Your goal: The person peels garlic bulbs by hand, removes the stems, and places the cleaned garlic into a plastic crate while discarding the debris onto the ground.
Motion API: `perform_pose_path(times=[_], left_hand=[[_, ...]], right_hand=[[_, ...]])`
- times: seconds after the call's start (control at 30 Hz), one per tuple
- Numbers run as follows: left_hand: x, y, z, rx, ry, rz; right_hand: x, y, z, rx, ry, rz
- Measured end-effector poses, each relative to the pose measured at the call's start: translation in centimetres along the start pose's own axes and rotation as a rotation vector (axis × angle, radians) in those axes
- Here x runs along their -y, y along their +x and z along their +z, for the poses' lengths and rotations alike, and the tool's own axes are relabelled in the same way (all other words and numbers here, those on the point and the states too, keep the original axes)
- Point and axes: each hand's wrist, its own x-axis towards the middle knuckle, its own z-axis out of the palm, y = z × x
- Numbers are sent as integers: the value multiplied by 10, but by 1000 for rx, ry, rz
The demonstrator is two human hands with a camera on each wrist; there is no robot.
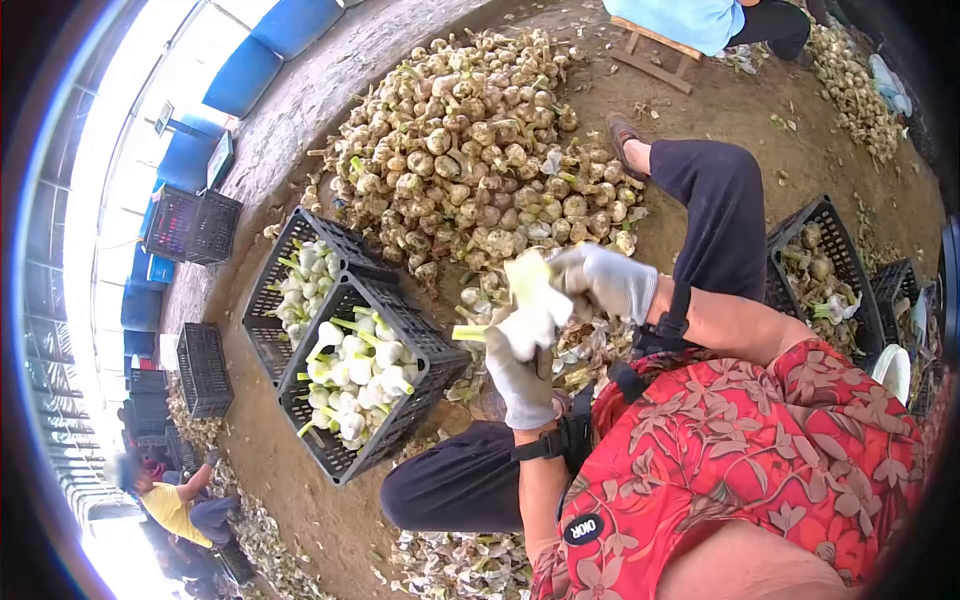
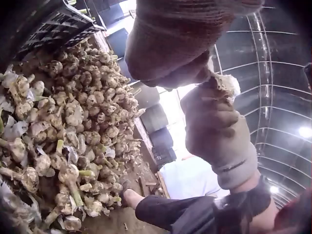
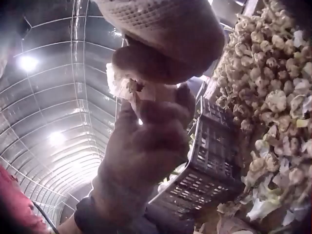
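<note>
Between two gloved hands is a white garlic bulb (image 1: 535, 322) with a green stem (image 1: 469, 332) pointing left. My left hand (image 1: 522, 388) grips the bulb from below. Thumb and fingers of my right hand (image 1: 612, 282) pinch its upper side, beside a pale, bright layer (image 1: 528, 275). In the left wrist view, the root end (image 2: 226, 87) shows between my left hand (image 2: 180, 41) above and my right hand (image 2: 218, 131). The right wrist view shows the roots (image 3: 134, 87) between my right hand (image 3: 168, 41) and left hand (image 3: 141, 156); some fingertips are hidden.
A large heap of unpeeled garlic (image 1: 470, 150) lies ahead. Black crates (image 1: 390, 440) of cleaned white bulbs stand left of my hands. Another crate (image 1: 868, 300) and a white bucket (image 1: 892, 372) are at the right. A person in yellow (image 1: 170, 508) is lower left.
</note>
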Motion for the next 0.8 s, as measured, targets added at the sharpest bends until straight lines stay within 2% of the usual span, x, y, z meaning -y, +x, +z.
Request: perform_pose_path(times=[0.07, 0.1, 0.17, 0.2, 0.23, 0.3, 0.33, 0.4, 0.5, 0.57, 0.6, 0.7, 0.73, 0.8], left_hand=[[-3, 3, -6, 194, -215, -15], [-9, -1, -1, 161, -256, -74], [-10, -1, -1, 2, -384, -219], [-9, 2, -5, 55, -439, -173], [-2, 11, -10, 117, -499, -123], [9, 18, -22, 131, -550, -57], [12, 18, -28, 85, -540, -38], [12, 17, -38, 97, -757, -82], [13, 21, -47, 107, -847, -75], [7, 19, -46, 81, -901, -109], [6, 20, -47, 83, -923, -109], [6, 20, -46, 68, -954, -120], [3, 18, -41, 61, -928, -122], [1, 15, -34, 34, -881, -129]], right_hand=[[16, 3, -12, -106, -28, -53], [20, 3, -19, -136, -35, -38], [10, 11, -41, -22, -364, 5], [12, 4, -32, 16, -490, 4], [25, -8, -14, 3, -464, 108], [34, -23, 2, 131, -385, 96], [33, -28, 4, 159, -398, 132], [36, -37, 5, 247, -446, 103], [56, -54, 12, 335, -429, 103], [61, -65, 4, 379, -305, 162], [63, -65, -2, 452, -351, 186], [63, -57, 1, 450, -1306, -71], [53, -55, 1, 347, -1679, -93], [47, -42, 10, 335, -1376, -217]])
